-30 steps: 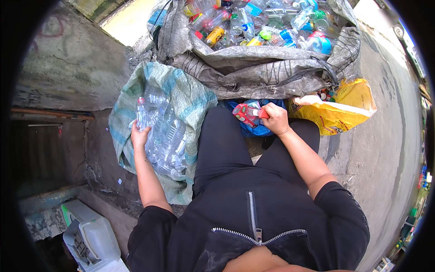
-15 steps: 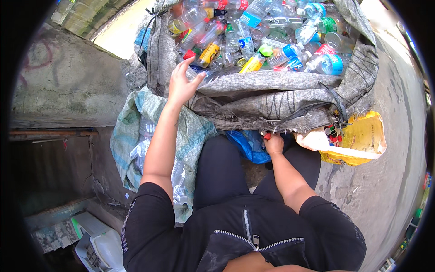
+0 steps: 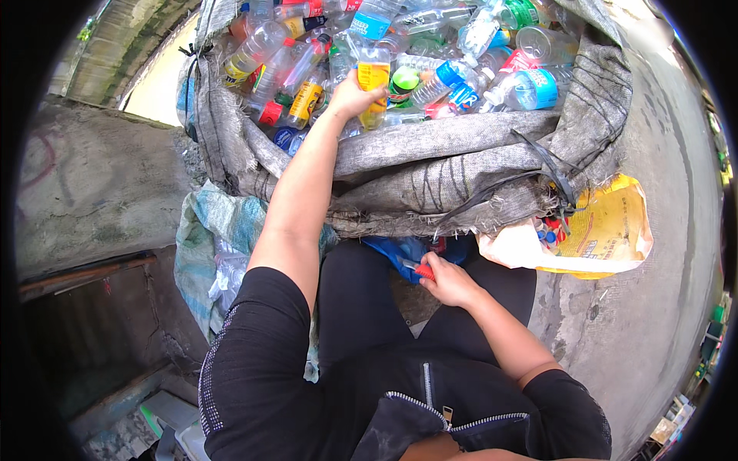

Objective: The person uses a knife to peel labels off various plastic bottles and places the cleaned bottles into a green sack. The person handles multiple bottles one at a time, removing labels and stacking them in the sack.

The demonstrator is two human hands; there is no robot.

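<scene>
My left hand [image 3: 355,98] reaches into the big grey woven sack [image 3: 453,142] and is closed around a plastic bottle with a yellow label [image 3: 373,75]. Clear plastic bottles with coloured labels and caps, such as one with a light blue label [image 3: 538,88], fill the sack around it. Lower down, between my knees, my right hand [image 3: 453,283] grips a small knife with a red handle [image 3: 424,271]. Its short blade points left, in front of a blue plastic bag [image 3: 392,252] that lies partly under the sack's edge.
A yellow and white sack [image 3: 607,234] with bottle caps in it stands at right. On my left is a pale green-blue woven sack [image 3: 204,246] holding clear plastic. A concrete wall [image 3: 100,184] borders the left; concrete ground [image 3: 661,192] lies to the right.
My left hand has moved right and forward, from spread fingers to holding the yellow-labelled bottle. My right hand has drawn back from the blue bag, with the knife now plainly visible.
</scene>
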